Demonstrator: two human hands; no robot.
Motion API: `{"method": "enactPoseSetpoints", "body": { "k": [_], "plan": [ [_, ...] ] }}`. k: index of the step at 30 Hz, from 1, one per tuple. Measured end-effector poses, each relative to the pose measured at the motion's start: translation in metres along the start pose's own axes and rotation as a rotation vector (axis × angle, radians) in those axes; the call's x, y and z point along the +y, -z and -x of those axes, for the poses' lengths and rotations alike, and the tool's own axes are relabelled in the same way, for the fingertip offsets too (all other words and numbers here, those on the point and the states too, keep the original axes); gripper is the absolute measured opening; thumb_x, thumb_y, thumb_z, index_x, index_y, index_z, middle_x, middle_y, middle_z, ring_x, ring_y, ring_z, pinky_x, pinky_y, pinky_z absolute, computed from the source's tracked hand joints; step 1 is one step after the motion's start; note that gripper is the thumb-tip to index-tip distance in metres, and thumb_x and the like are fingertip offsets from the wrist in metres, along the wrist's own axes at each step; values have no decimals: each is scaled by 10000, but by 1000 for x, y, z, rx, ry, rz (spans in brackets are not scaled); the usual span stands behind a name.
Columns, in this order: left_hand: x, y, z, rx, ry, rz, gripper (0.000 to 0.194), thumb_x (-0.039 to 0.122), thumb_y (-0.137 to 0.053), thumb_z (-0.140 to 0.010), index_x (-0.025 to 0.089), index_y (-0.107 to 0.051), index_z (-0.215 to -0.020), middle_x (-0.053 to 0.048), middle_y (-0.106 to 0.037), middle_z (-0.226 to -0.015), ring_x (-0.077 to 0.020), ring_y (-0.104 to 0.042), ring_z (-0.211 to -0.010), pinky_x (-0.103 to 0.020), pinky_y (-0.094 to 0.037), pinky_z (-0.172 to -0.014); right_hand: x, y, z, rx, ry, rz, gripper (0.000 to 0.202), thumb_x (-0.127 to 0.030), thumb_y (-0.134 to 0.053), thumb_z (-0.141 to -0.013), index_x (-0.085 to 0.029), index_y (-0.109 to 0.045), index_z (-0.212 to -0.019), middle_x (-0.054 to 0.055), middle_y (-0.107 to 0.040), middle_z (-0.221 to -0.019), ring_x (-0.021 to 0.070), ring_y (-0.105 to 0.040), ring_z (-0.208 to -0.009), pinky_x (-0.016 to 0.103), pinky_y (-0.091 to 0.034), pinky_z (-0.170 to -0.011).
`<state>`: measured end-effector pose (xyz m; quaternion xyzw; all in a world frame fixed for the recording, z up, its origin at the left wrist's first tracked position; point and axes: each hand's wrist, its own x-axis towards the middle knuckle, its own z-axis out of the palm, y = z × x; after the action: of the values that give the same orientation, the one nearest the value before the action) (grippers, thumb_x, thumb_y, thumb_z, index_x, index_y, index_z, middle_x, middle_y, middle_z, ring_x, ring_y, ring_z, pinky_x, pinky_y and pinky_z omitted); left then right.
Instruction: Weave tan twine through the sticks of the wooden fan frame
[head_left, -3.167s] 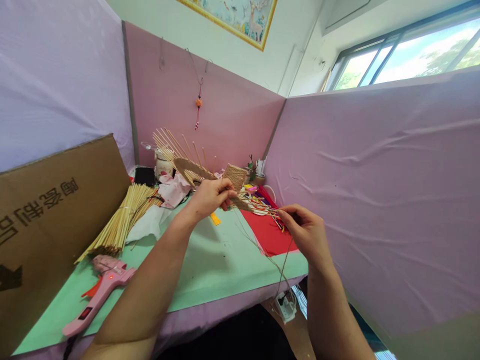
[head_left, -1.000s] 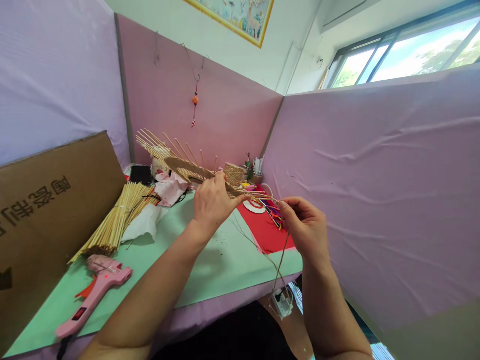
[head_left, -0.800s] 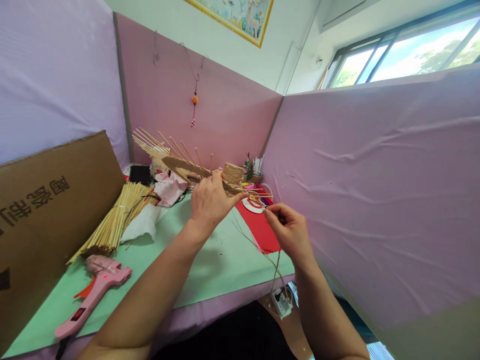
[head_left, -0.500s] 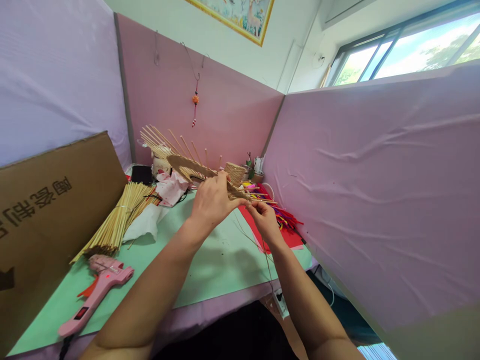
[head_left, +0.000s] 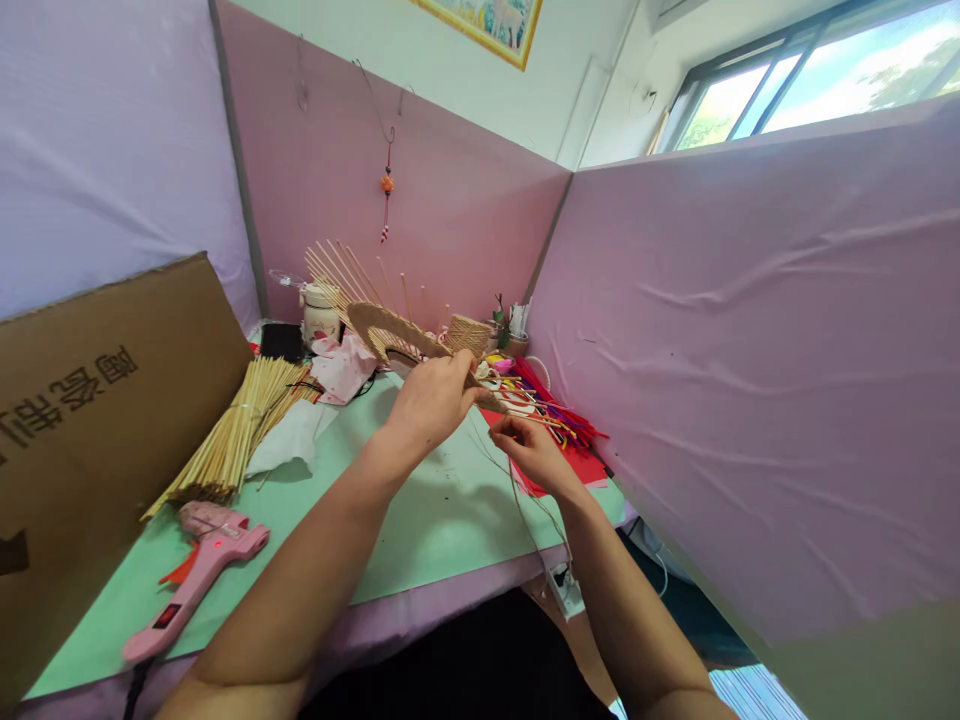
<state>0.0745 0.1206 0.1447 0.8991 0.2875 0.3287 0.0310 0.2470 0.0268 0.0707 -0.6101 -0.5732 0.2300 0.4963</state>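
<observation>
A curved brown band (head_left: 397, 323) with many thin pale sticks fanning out from it is held up over the table. My left hand (head_left: 437, 397) is closed round its near end, fingers over the top and thumb below. Just right of that end, my right hand (head_left: 529, 447) has its fingers bent together in a pinch. Thin twine (head_left: 517, 500) hangs beneath my right hand toward the table's front edge. What sits between the right fingertips is too small to make out.
A pink glue gun (head_left: 199, 575), a bundle of straw-coloured sticks (head_left: 240, 430) and a cardboard box (head_left: 97, 400) lie left. White tissue (head_left: 289, 440) is beside the bundle. Behind stand a twine spool (head_left: 469, 333) and a jar (head_left: 320, 315). Red sheets (head_left: 581, 470) and coloured stems (head_left: 559, 405) lie right.
My right hand has come away from the band's end, down and slightly right. The band and my left hand have shifted a little to the right. The view has tilted slightly.
</observation>
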Motion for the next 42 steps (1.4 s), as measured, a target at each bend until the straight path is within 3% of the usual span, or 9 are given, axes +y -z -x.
{"method": "enactPoseSetpoints", "body": {
  "k": [5,7,10,16,21,25,28,35,42],
  "plan": [
    [8,-11,0,-86,-62,-59,220,322,-629,-880,167,-552,-1015,-121,-703,-951,-283,-668,-921,-347,-473,-775,9,-10,11,81,75,-252,583,-284,-764,-668,-254,-543,-1206,71,-603,-1259,196,-591,-1106,340,-477,-926],
    [9,-13,0,-88,-60,-57,215,319,-633,-876,170,-557,-1012,-119,-702,-943,-284,-668,-917,-346,-473,-773,11,-18,16,181,23,-307,491,-389,-729,-728,-244,-556,-1164,68,-638,-1130,172,-626,-910,297,-516,-738],
    [6,-12,-1,-73,-39,-7,217,317,-656,-861,174,-564,-996,-106,-699,-916,-270,-668,-908,-335,-473,-779,10,-30,19,353,-27,-272,395,-497,-606,-824,-203,-606,-1087,19,-611,-806,115,-493,-584,242,-392,-499],
    [-15,7,-4,75,-17,284,176,213,-613,-873,195,-575,-1044,-44,-696,-912,-200,-657,-860,-301,-477,-781,-15,-44,7,549,122,-130,360,-487,-552,-870,-188,-660,-1038,58,-640,-835,172,-556,-722,290,-435,-620],
    [-31,15,-3,366,32,456,289,164,-561,-886,205,-531,-1170,-1,-660,-847,-157,-641,-842,-299,-492,-842,-50,-57,-23,597,397,-95,245,-407,-516,-922,-192,-632,-904,72,-658,-925,183,-581,-886,316,-455,-827],
    [-44,6,-6,818,-120,433,374,169,-544,-917,224,-451,-1275,-27,-625,-973,-142,-633,-931,-314,-518,-900,-78,-66,-50,626,520,-111,259,-406,-488,-942,-179,-601,-886,26,-619,-823,149,-554,-788,279,-445,-764],
    [-56,5,-9,967,-239,247,297,156,-501,-943,221,-528,-1231,-96,-555,-1198,-171,-576,-1130,-341,-506,-980,-96,-68,-66,629,559,-148,252,-398,-513,-935,-169,-604,-880,9,-603,-808,130,-537,-749,255,-430,-718],
    [-73,18,-6,944,-287,85,350,190,-405,-991,268,-537,-1305,-105,-532,-1334,-177,-514,-1265,-374,-477,-1045,-122,-70,-79,601,611,-96,254,-380,-530,-926,-162,-621,-834,-10,-601,-739,116,-516,-683,231,-417,-660],
    [-64,23,-3,887,-195,31,323,154,-447,-949,217,-589,-1232,-125,-562,-1324,-224,-505,-1231,-425,-424,-1058,-121,-73,-77,543,605,-100,228,-360,-538,-918,-163,-636,-859,0,-631,-769,124,-540,-706,241,-434,-687]
  ]
}}
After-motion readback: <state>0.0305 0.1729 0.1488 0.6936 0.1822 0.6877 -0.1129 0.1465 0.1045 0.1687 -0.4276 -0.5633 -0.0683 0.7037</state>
